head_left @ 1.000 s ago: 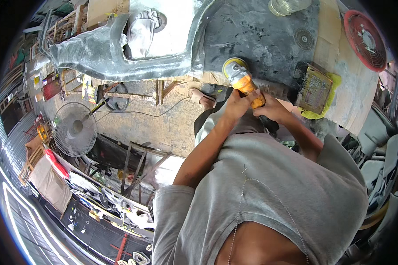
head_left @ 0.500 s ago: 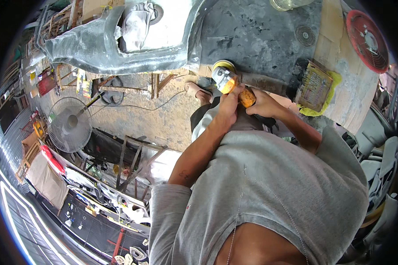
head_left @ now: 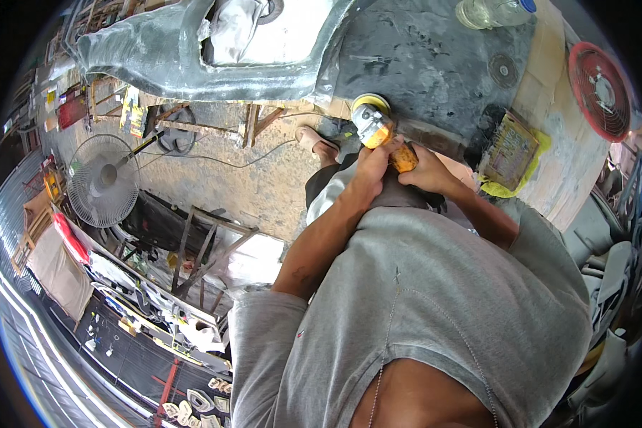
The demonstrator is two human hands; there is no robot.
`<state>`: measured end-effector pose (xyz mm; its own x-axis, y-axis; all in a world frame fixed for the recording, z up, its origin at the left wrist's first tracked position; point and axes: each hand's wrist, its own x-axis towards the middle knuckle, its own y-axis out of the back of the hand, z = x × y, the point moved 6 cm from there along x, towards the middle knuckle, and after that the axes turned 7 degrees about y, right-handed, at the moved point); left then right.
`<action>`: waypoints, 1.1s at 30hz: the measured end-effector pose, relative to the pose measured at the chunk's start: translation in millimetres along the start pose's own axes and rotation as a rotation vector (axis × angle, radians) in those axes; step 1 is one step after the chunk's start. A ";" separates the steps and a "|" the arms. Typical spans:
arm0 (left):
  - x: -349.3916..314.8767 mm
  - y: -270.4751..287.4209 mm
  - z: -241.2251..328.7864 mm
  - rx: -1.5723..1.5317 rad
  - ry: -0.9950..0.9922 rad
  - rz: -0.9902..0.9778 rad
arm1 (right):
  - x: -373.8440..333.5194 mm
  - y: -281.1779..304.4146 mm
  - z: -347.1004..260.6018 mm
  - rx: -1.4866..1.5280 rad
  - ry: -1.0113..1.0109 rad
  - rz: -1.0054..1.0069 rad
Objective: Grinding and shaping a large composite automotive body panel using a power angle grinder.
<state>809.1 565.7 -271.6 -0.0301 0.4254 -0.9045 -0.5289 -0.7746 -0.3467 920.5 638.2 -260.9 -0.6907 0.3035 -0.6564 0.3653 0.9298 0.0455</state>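
Observation:
Close in front of my body, both hands hold an orange and silver angle grinder (head_left: 372, 123). A round, yellowish disc pad (head_left: 370, 101) sits on its far end, at the edge of the dark worktop (head_left: 421, 68). My left hand (head_left: 373, 165) is closed around the orange body behind the silver head. Wrapped about the rear end is my right hand (head_left: 426, 171), its fingers partly hidden. Beyond the tool to the left lies a large grey moulded panel (head_left: 264, 84) with a cut-out opening.
A clear bottle with a blue cap (head_left: 486, 13) stands on the worktop. To the right are a worn rectangular block (head_left: 510, 153) on a yellow cloth (head_left: 542, 146) and a red round fan (head_left: 599, 91). A standing fan (head_left: 103, 180) is at the left, and a cable (head_left: 242, 165) crosses the floor.
My view has shifted slightly, bringing more of the bottle into sight. The grinder appears a little further right, and both hands keep their hold on it.

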 end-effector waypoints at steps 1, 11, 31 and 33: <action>0.6 1.2 -0.5 -0.007 -0.004 0.000 | -0.6 -0.3 -0.2 -0.008 0.008 0.013; -29.5 -35.2 1.3 0.038 -0.097 -0.171 | -44.8 7.9 -20.8 0.038 0.034 0.163; -22.5 23.8 14.1 0.219 -0.206 -0.344 | -44.3 -72.0 -23.0 -0.120 0.071 0.606; -38.5 46.3 25.9 0.060 -0.311 -0.330 | -51.5 -100.9 -74.7 -0.278 0.087 0.613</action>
<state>763.8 525.6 -246.3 -0.1004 0.7722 -0.6274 -0.6011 -0.5496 -0.5802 872.6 544.4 -175.4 -0.4619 0.7977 -0.3877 0.5405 0.5997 0.5901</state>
